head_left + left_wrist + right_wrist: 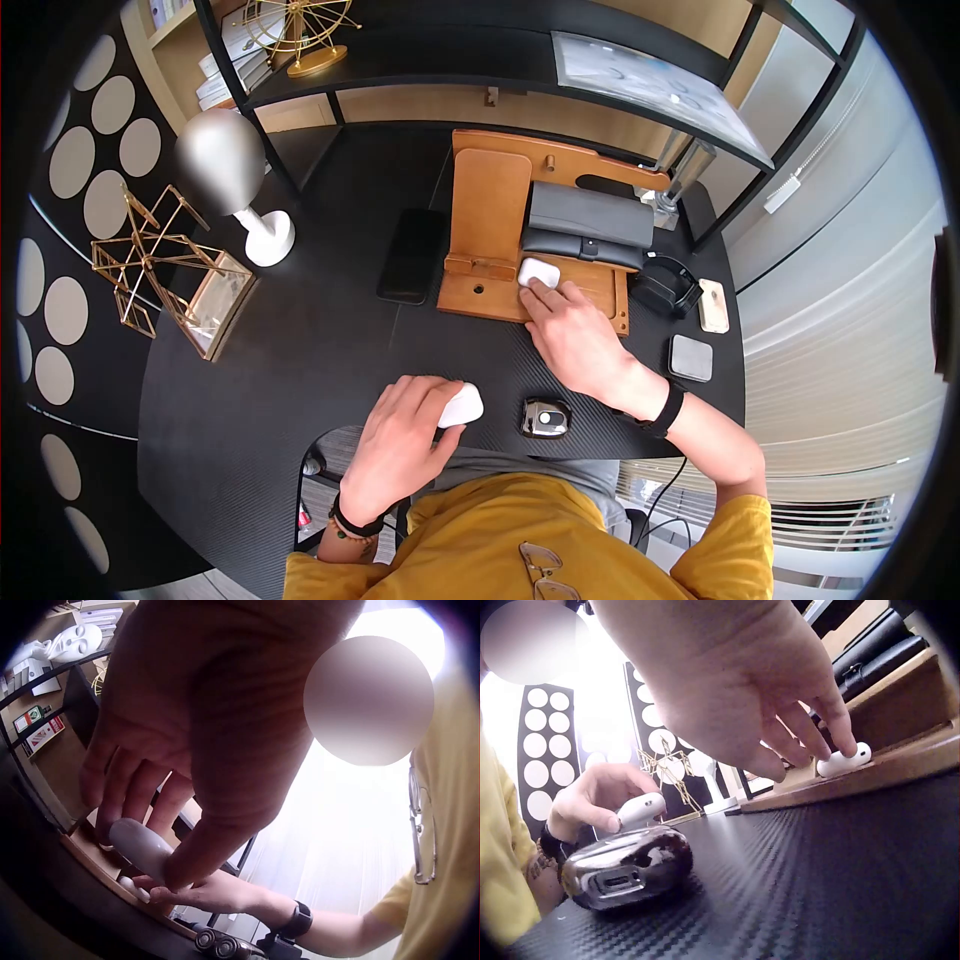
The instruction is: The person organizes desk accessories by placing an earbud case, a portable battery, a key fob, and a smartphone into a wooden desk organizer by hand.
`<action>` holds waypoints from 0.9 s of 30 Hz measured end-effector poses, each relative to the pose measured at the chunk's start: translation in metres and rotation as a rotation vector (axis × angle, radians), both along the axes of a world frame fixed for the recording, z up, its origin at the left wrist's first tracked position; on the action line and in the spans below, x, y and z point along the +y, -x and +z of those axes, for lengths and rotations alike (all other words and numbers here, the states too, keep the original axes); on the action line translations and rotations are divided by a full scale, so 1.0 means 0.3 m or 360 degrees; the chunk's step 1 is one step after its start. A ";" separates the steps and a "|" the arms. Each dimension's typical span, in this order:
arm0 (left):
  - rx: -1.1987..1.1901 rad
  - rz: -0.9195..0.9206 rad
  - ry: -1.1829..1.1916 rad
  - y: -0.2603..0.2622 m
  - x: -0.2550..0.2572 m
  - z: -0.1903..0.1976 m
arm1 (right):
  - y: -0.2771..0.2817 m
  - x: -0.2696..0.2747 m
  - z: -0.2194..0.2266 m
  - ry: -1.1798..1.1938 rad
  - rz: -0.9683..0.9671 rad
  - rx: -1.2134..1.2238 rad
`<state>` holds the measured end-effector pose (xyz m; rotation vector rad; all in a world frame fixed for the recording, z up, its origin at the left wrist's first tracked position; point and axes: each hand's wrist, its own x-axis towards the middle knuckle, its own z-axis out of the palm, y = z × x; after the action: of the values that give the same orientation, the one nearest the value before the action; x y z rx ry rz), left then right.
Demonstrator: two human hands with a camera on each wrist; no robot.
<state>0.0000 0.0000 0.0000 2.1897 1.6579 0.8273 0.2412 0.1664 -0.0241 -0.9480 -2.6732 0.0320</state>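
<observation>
The left hand [400, 440] is gripping a white earbud case [461, 405] just above the black desk [300, 360]'s near edge, beside a shiny key fob [545, 418]. The right hand [575, 340], fingers extended, is touching a second white case [538, 272] lying on the wooden organizer tray [490, 200].
</observation>
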 end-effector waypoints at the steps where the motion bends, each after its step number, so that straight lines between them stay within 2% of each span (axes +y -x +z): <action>1: -0.0004 -0.0002 -0.0004 -0.003 -0.001 0.003 | 0.001 0.010 -0.006 -0.0056 0.0005 -0.0055; 6: 0.0003 0.0006 -0.0025 0.004 -0.006 0.013 | 0.004 0.059 -0.042 -0.0042 -0.0063 -0.0088; 8: 0.0008 0.0008 -0.0026 0.007 -0.005 0.010 | 0.001 0.082 -0.060 -0.0156 0.0017 -0.0034; 12: 0.0012 0.0007 -0.0030 0.007 0.000 0.008 | 0.002 0.091 -0.053 -0.0152 0.0012 -0.0044; 17: -0.0006 -0.0018 -0.0001 -0.004 0.010 0.005 | 0.022 0.089 -0.030 0.0026 -0.0102 0.0046; 27: 0.0002 -0.0007 -0.0019 -0.007 0.013 0.011 | 0.027 0.095 -0.033 0.0075 -0.0100 0.0084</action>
<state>0.0022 0.0039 0.0032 2.2011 1.6526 0.8368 0.2332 0.1949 -0.0340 -1.0310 -2.6037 0.1050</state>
